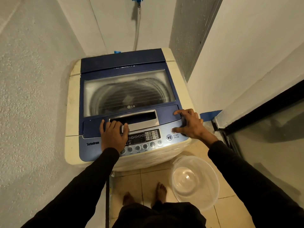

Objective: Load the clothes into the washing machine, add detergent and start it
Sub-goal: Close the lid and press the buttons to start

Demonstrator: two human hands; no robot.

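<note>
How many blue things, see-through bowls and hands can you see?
Blue things: 4, the washing machine lid, tap, hose clip, floor tape
See-through bowls: 1
Hands: 2, left, right
Total: 7

We list a glossy blue plastic washing machine lid, clear smooth plastic basin at five o'clock, rough-textured plaster walls.

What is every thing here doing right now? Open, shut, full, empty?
Washing machine lid: shut.
Drum, seen through the lid window: contents unclear.
Clear basin: empty, on the floor.
Left hand: flat on the lid handle.
Right hand: fingers spread, thumb on a panel button.
</note>
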